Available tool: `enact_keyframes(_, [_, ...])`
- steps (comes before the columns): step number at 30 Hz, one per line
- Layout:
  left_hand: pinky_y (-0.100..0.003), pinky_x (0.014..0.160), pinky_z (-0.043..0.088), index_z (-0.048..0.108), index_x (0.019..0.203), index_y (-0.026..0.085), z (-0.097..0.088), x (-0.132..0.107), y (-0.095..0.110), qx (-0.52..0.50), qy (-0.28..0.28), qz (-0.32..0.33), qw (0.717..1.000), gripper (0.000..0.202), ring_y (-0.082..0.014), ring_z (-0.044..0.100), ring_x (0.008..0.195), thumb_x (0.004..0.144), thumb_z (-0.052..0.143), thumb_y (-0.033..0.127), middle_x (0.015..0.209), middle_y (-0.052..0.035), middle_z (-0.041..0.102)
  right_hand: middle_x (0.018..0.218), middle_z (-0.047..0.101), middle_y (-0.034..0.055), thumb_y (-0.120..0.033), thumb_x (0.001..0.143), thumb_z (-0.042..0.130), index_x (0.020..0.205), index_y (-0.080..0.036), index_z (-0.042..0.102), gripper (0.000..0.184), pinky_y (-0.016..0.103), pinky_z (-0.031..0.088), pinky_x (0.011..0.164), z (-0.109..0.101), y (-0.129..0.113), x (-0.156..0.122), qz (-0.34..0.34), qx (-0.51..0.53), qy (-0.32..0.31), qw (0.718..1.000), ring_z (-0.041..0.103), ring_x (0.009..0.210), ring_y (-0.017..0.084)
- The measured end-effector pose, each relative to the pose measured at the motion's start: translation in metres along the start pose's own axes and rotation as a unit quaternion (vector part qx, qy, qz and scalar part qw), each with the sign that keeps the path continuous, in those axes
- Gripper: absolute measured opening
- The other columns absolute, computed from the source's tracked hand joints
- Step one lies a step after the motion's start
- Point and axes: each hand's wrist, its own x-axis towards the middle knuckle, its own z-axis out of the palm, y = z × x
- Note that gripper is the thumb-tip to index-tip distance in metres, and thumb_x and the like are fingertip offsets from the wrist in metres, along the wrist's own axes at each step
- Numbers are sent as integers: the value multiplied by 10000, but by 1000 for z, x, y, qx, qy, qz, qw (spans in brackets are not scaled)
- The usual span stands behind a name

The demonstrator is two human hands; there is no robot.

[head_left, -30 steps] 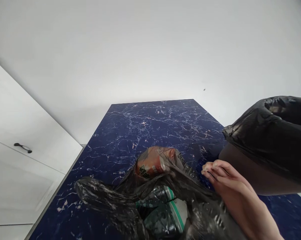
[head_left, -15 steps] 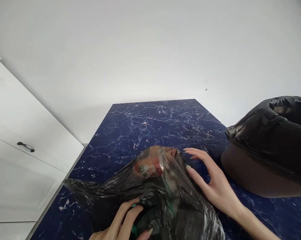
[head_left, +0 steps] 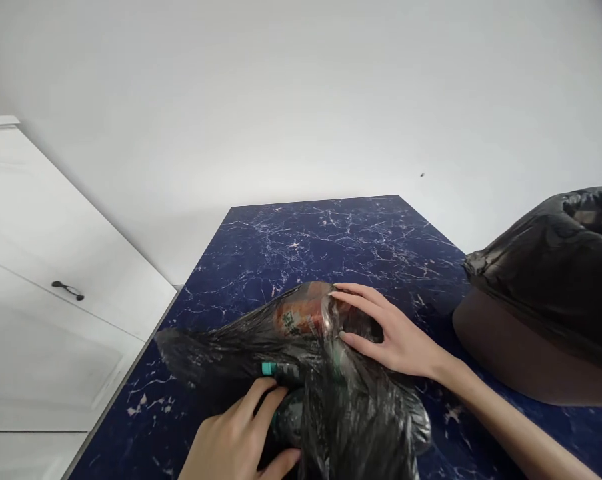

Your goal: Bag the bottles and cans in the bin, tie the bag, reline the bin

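A thin black plastic bag [head_left: 361,413] lies bunched on the table in front of me. Through its film show an orange-red packet or container [head_left: 301,317] with dark lettering and, lower down, a teal cap [head_left: 269,368]. My left hand [head_left: 235,427] is at the near left of the bag, fingers curved around a dark, rounded part of it just below the cap. What lies under those fingertips is partly hidden. From the right, my right hand [head_left: 395,330] grips the top of the bag beside the orange-red item, thumb and fingers bent over the film.
The table [head_left: 325,240] has a dark blue marbled top. At right stands a brown bin [head_left: 521,353] lined with a black bag [head_left: 555,267]. A white cabinet [head_left: 31,360] with a black handle [head_left: 68,291] is on the left, a white wall [head_left: 301,100] behind.
My right hand has moved left from beside the bag onto its top. The bag has drawn in, and the teal cap shows more clearly above my left fingers.
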Motion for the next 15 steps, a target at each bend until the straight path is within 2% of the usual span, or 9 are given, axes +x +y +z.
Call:
enact_keyframes(3, [-464,837,712,628,1467,292,-10,13,2,18,-7,-17,1000,608,-318,816,1087,884,725,151,1483,-75,685,1789,332,-27,-577,1069,612,1657,-526,380,634,604,422,1293,-1,7,-5,29,28,11,999,352,1639,348])
enact_keyframes(5, [-476,830,708,620,1462,282,-15,17,1,27,-5,-29,999,618,-321,820,1050,869,745,159,1497,-87,670,1810,281,-34,-578,1070,609,1669,-536,351,654,608,394,1309,0,13,-9,32,47,25,998,304,1661,352])
enact_keyframes(8, [-466,760,704,601,1473,287,-19,14,-6,33,2,-55,998,662,-310,830,937,843,789,219,1532,-87,640,1818,259,-28,-563,1078,604,1674,-537,340,653,617,329,1337,3,21,-13,25,76,55,995,275,1673,351])
enact_keyframes(11, [-436,688,699,632,1423,294,-18,4,-19,24,20,-71,997,627,-305,834,888,829,833,310,1488,-73,672,1803,305,-35,-548,1094,586,1664,-544,354,616,599,280,1360,6,27,-14,31,111,78,990,296,1667,325])
enact_keyframes(13, [-417,712,705,664,1381,300,-15,-5,-30,11,47,-58,997,583,-300,840,916,838,859,385,1435,-61,713,1788,342,-38,-550,1099,576,1658,-544,364,598,590,275,1364,9,30,-13,43,123,87,988,310,1662,312])
enact_keyframes(15, [-432,800,706,716,1300,318,-11,-13,-41,8,90,-25,996,493,-312,834,1003,860,861,484,1399,-47,746,1771,376,-34,-559,1099,572,1650,-534,383,584,586,273,1364,10,31,-13,52,128,94,986,326,1653,306])
